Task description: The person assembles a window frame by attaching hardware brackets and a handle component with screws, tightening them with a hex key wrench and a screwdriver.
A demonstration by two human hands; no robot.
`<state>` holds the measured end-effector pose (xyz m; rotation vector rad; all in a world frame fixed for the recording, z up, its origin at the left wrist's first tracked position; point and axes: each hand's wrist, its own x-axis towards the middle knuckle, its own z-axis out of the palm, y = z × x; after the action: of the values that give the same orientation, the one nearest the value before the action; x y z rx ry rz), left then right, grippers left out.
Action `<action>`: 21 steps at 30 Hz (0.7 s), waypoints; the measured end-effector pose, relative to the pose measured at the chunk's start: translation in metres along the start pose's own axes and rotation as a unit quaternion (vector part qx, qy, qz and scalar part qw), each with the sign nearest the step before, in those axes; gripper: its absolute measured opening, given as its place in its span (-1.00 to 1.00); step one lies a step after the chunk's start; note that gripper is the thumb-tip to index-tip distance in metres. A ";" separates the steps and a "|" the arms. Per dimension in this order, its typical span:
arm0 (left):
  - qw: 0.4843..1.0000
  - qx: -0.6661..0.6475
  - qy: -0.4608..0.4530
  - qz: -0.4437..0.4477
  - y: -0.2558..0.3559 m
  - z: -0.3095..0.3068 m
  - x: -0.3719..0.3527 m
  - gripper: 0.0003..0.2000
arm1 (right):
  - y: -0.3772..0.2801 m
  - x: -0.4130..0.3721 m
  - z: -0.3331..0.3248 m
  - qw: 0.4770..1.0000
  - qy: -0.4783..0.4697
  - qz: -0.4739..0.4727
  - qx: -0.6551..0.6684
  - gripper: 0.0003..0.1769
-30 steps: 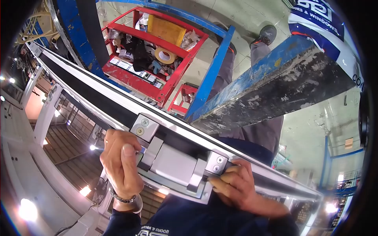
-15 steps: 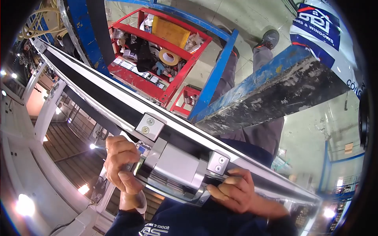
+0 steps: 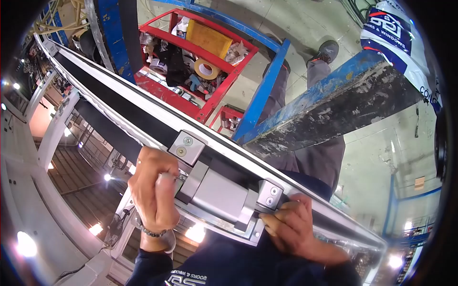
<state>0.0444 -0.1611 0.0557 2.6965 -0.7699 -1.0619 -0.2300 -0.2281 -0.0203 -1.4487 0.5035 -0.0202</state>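
A grey metal hinge [image 3: 221, 194] with a thick barrel lies against a long white frame profile [image 3: 129, 97] with a dark channel. Two small grey blocks with screws, a left block [image 3: 188, 147] and a right block [image 3: 270, 194], stand on the profile beside the barrel. My left hand [image 3: 155, 190] is closed at the hinge's left end, thumb over curled fingers; what lies under the fingers is partly hidden. At the other end, my right hand [image 3: 292, 226] pinches the hinge's lower right corner near its plate. A bracelet [image 3: 153, 232] circles my left wrist.
Beyond the profile stands a red metal cart [image 3: 183, 102] with tape rolls, rags and a yellow piece. A worn blue beam [image 3: 324, 105] juts across on the right. Another person's legs and shoe [image 3: 327, 51] show behind it. A printed white-and-blue wrap [image 3: 389, 33] hangs upper right.
My left hand has turned and its fingers have curled tighter at the hinge's left end. My right hand stays at the right end, shifted slightly. The whole view has moved a little.
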 end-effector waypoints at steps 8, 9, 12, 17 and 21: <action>0.997 -0.035 0.033 0.067 -0.010 0.002 -0.005 -0.73 | -0.002 -0.005 0.005 0.999 0.029 -0.033 0.011 -0.58; 0.997 -0.038 0.036 0.059 -0.009 0.003 -0.005 -0.74 | -0.004 -0.006 0.005 0.998 0.039 -0.050 -0.002 -0.57; 1.000 0.001 0.003 -0.012 0.003 0.000 0.001 -0.77 | -0.001 -0.001 0.001 1.000 0.014 0.001 0.019 -0.56; 0.998 0.034 -0.054 -0.002 0.003 -0.005 0.009 -0.78 | 0.002 -0.003 0.004 0.998 0.011 0.020 0.061 -0.54; 0.996 0.056 -0.056 -0.049 0.023 -0.002 0.019 -0.74 | 0.008 -0.002 0.003 0.995 0.028 0.043 0.081 -0.56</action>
<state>0.0482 -0.1910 0.0533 2.8144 -0.7423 -1.2359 -0.2331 -0.2231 -0.0265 -1.2704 0.5958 -0.0326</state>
